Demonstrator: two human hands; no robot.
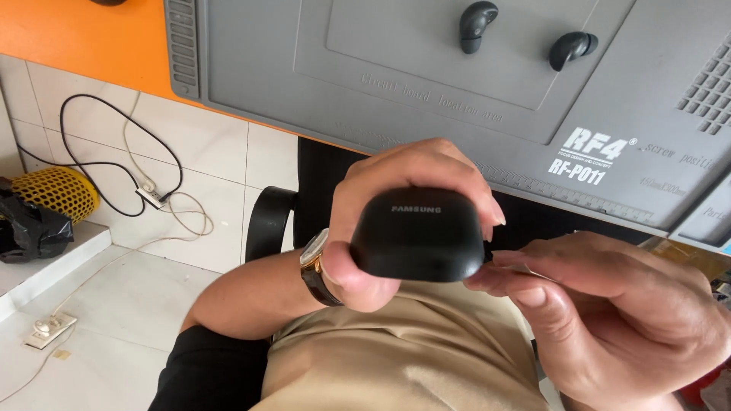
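The left hand [396, 205] is gripping a small matte black rounded plastic earbud case [419, 234], with its thumb [358, 278] pressing underneath and its fingers curling over the far edge, closed firmly on it. The right hand [609, 304] is pinching with thumb and forefinger tips at the case's right edge, touching it; whether anything is sitting between those fingertips cannot be told. The case is hovering above the person's lap, in front of the beige garment [403, 358], just below the table edge. A brown-strapped wristwatch with a gold rim [314, 266] is sitting on the left wrist. Beyond, a grey silicone work mat [365, 68] is lying on the orange tabletop [84, 38], carrying two black earbuds [477, 24] [571, 49] lying near each other. Cables [145, 183] are trailing across the white tiled floor [114, 304] on the left.
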